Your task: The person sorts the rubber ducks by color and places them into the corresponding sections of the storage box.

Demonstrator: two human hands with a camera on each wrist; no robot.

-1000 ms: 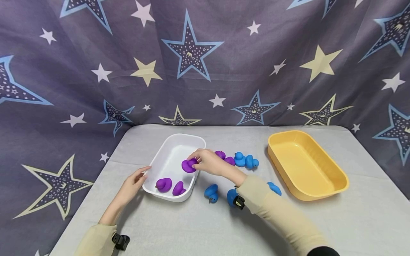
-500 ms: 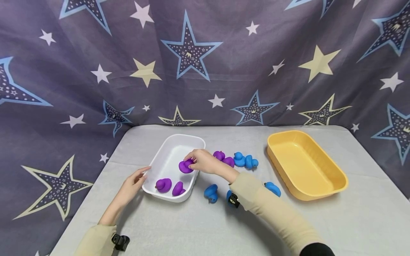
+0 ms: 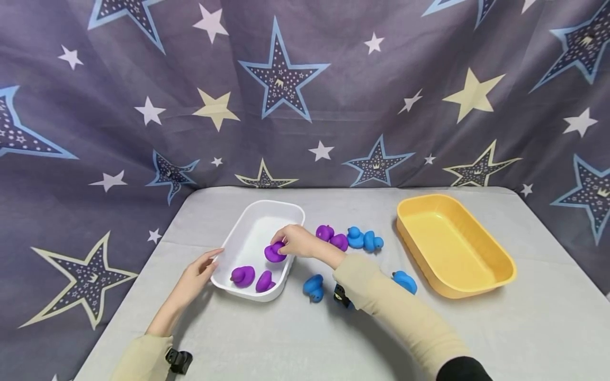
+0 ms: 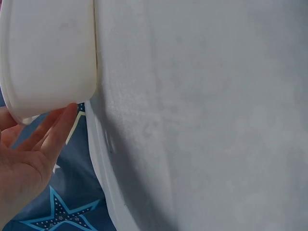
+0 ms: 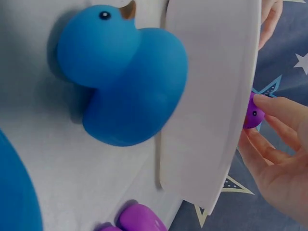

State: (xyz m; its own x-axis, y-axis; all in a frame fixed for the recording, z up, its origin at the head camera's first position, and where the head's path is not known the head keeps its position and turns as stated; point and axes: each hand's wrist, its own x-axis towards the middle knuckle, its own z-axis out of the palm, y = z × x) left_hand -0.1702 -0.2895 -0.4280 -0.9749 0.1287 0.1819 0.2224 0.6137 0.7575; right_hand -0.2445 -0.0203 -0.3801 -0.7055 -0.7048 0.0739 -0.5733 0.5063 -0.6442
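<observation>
My right hand (image 3: 299, 242) pinches a purple rubber duck (image 3: 274, 253) between thumb and fingers, over the inside of the white basin (image 3: 254, 210). In the right wrist view the held duck (image 5: 254, 114) shows only partly past the basin's rim. Two purple ducks, one on the left (image 3: 243, 276) and one on the right (image 3: 265, 282), lie in the basin's near end. Against the basin's left edge rests my left hand (image 3: 193, 278). The left wrist view shows its extended fingers (image 4: 62, 126) touching the basin's outer wall (image 4: 53, 57).
Right of the basin lie two purple ducks (image 3: 339, 242) and two blue ducks (image 3: 355, 237) in a row. Nearer are a blue duck (image 3: 313, 288), another (image 3: 404, 282) beyond my right sleeve, and one mostly hidden beneath it. A yellow basin (image 3: 452, 248) stands at right.
My right hand has moved slightly left and down with the purple duck, further over the white basin. The left hand stays at the basin's edge.
</observation>
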